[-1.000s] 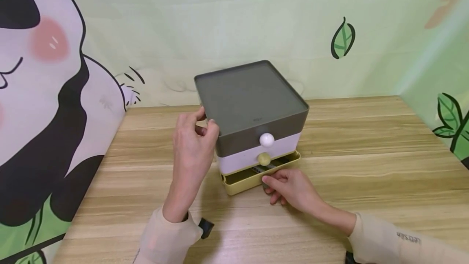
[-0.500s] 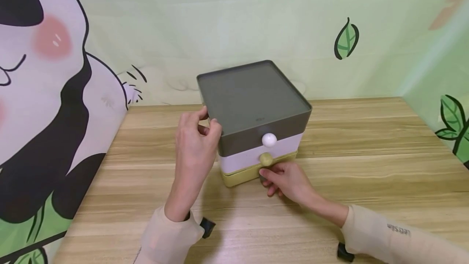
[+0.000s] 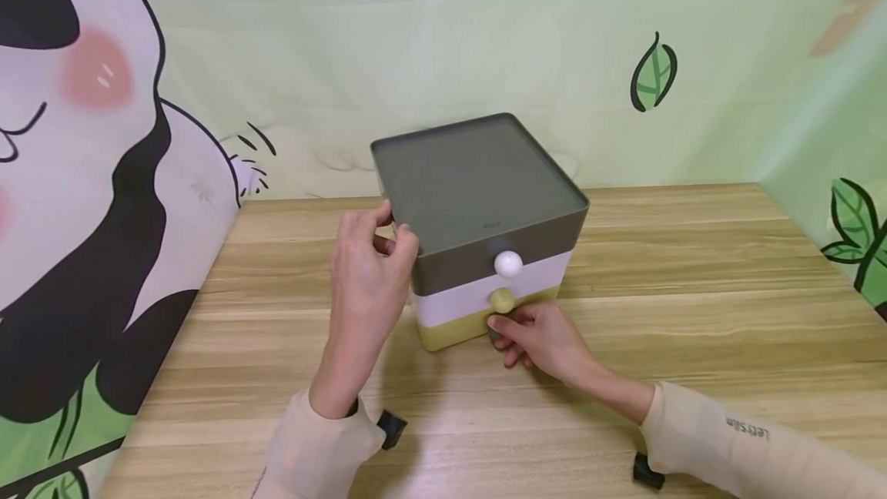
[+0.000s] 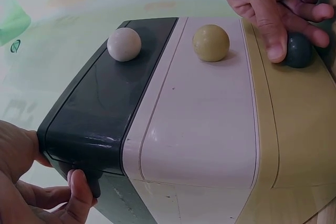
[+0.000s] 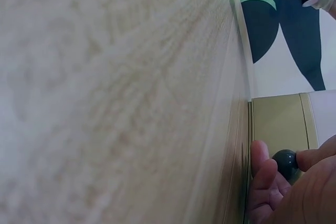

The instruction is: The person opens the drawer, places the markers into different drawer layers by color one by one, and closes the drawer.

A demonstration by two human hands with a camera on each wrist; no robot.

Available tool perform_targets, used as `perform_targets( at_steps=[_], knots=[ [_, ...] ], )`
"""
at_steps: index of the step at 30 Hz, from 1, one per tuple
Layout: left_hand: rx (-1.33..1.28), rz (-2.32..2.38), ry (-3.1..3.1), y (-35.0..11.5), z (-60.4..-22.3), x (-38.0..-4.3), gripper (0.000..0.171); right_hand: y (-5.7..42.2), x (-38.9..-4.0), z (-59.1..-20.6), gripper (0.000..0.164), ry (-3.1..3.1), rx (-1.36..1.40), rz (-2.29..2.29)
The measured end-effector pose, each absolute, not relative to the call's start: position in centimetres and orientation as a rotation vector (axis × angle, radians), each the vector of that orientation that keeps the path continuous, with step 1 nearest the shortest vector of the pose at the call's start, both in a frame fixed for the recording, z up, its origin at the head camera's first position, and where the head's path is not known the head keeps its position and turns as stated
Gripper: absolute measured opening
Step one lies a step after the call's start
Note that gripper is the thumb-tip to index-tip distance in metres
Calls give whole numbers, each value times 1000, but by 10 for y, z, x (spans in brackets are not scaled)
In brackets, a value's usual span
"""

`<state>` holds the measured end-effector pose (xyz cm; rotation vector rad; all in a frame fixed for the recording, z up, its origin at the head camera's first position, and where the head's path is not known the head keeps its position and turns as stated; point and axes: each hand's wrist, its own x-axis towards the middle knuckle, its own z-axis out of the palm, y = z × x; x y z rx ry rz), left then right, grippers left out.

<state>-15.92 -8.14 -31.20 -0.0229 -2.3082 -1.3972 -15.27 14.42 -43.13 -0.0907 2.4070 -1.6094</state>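
Note:
A small three-tier drawer box (image 3: 478,183) stands on the table, dark grey on top, white in the middle, yellow at the bottom. My left hand (image 3: 363,276) grips the left side of its grey top tier, thumb near the front corner. Low at the front, my right hand (image 3: 550,341) pinches the dark round knob (image 4: 299,51) of the yellow bottom drawer (image 3: 450,331). That drawer sits flush under the white tier, its inside hidden. Above it, the white drawer has a yellow knob (image 3: 502,299) and the grey drawer a white knob (image 3: 509,263); both drawers are closed.
The wood-grain table (image 3: 693,314) extends around the box on both sides and in front. A pale green backdrop (image 3: 450,45) with a panda and leaves rises behind the table and at its sides. Small black devices (image 3: 392,430) sit at both wrists.
The yellow bottom drawer stood partly out a second ago, with dark items showing inside; it has slid back in. My right hand moved inward with its knob. The left hand kept its grip.

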Motion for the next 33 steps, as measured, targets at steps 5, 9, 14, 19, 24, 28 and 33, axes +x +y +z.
perform_targets(
  at_steps=[5, 9, 14, 19, 24, 28, 33],
  knots=[
    [-17, -1395, -2317, -84, -311, -160, 45, 142, -155, -432, 32, 2406, -90, -1611],
    [-10, -1413, -2320, -85, -311, -161, 45, 141, -157, -432, 31, 2402, -83, -1607],
    [-3, -1419, -2321, -84, -313, -162, 45, 141, -158, -433, 31, 2396, -70, -1604],
    [-20, -1403, -2303, -84, -317, -166, 45, 143, -160, -432, 32, 2402, -111, -1587],
    [-49, -1406, -2329, -85, -321, -167, 46, 148, -159, -427, 31, 2412, -197, -1535],
    [-81, -1409, -2408, -91, -321, -166, 51, 153, -157, -421, 27, 2474, -225, -1482],
    [-151, -1375, -2507, -101, -321, -164, 54, 164, -154, -412, 26, 2640, -274, -1382]
  ],
)
